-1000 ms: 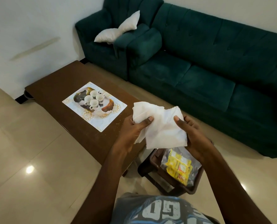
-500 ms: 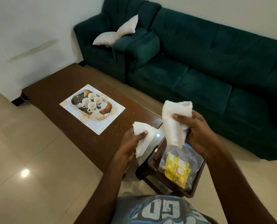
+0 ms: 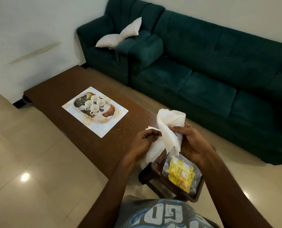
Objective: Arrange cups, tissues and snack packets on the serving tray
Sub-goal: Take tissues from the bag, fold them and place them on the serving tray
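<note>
Both hands work at chest height: the right hand (image 3: 192,145) pinches a white tissue (image 3: 169,129) between thumb and fingers, and the left hand (image 3: 141,142) is closed on a second tissue (image 3: 153,152) that hangs down from its grip, the two sheets touching where they cross. Well beyond the left hand, out on the long brown coffee table (image 3: 57,97), sits the patterned serving tray (image 3: 112,127) with four white cups (image 3: 94,104) clustered at its far end (the near half looks free for what remains). Directly below the right hand a clear bag of yellow snack packets (image 3: 180,174) lies on a small dark stool (image 3: 197,193). Tissue of this kind is very light, limp and easy to tear, so it likely wants a gentle pinch at a folded edge rather than a fistful. By my reading, the tissues and packets have yet to reach the tray.
</note>
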